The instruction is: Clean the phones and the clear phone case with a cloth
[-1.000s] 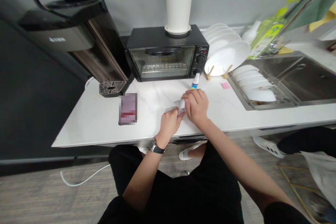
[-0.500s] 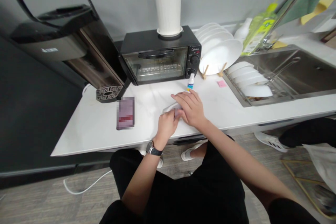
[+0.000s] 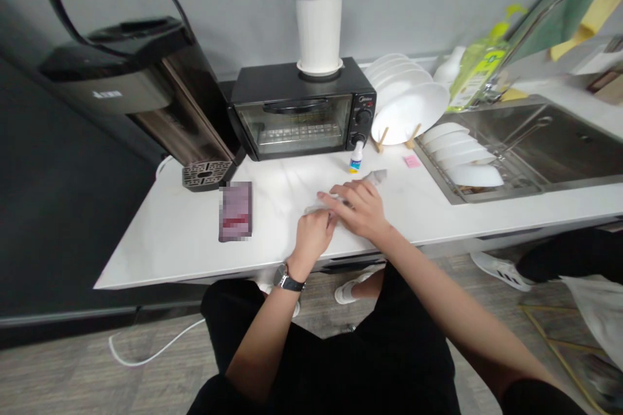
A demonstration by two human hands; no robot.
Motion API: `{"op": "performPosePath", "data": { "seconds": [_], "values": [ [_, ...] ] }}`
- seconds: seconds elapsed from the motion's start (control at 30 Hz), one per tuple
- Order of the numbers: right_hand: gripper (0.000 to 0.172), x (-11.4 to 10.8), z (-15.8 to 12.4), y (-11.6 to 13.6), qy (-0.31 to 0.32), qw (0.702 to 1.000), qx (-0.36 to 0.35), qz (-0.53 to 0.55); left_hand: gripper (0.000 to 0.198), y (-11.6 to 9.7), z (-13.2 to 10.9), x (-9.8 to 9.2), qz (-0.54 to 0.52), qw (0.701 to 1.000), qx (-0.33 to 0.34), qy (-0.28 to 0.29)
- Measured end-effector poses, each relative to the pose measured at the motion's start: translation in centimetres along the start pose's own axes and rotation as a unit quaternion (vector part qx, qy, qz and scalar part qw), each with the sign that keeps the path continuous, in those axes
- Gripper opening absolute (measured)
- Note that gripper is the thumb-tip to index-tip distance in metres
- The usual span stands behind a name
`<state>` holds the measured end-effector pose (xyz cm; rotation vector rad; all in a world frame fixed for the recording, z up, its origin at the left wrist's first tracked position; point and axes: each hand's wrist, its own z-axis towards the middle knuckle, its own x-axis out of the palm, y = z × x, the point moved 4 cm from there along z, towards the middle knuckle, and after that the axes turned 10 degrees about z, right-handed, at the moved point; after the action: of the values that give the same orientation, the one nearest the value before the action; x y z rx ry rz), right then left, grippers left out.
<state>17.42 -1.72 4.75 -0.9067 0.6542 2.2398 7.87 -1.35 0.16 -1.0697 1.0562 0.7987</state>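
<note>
A thin, crumpled grey-white strip (image 3: 376, 176) lies low over the white counter, its material unclear; it could be plastic or cloth. Both hands meet on it and hide its middle. My left hand (image 3: 314, 233), with a watch on the wrist, has its fingers curled closed around the near part. Over the strip, my right hand (image 3: 364, 209) bends its fingers down on it, the index finger reaching across toward the left hand. One end sticks out past the right knuckles, the other beyond the left fingers. A small white bottle (image 3: 356, 158) with a blue and yellow label stands just behind.
Behind stand a black toaster oven (image 3: 302, 123) bearing a white utensil pot (image 3: 318, 29), and a water dispenser (image 3: 195, 110). A blurred purple packet (image 3: 236, 211) lies left. Racked plates (image 3: 409, 110), a pink note (image 3: 411, 161) and a sink (image 3: 564, 136) are right. Another person's shoe (image 3: 501, 271) shows.
My right hand's fingers have bent and drawn back a little, and the strip's far end now shows beyond them. The view has shifted slightly.
</note>
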Motion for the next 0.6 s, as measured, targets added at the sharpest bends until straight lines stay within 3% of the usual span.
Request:
{"op": "performPosePath", "data": {
  "seconds": [0.1,0.2,0.33,0.5,0.6],
  "values": [
    [0.028,0.0,-0.3,-1.0,-0.04,0.997,0.058,-0.011,0.023,-0.1,0.0,-0.3,0.027,0.999,0.024,-0.031],
    [0.024,0.7,-0.5,-0.7,-0.041,0.998,0.05,-0.011,0.021,-0.2,0.0,-0.4,0.06,0.995,0.048,-0.056],
    [0.02,0.6,-0.3,-1.3,-0.028,0.998,0.047,-0.013,0.025,0.0,0.0,0.1,0.079,0.995,0.049,-0.048],
    [0.021,-0.7,0.2,-1.8,-0.044,0.991,0.122,-0.043,0.025,0.0,0.2,0.7,0.089,0.994,0.057,-0.034],
    [0.019,-0.3,0.6,-0.2,0.001,0.997,0.049,-0.052,0.024,0.0,0.3,0.9,0.099,0.993,0.055,-0.024]
  ]
}}
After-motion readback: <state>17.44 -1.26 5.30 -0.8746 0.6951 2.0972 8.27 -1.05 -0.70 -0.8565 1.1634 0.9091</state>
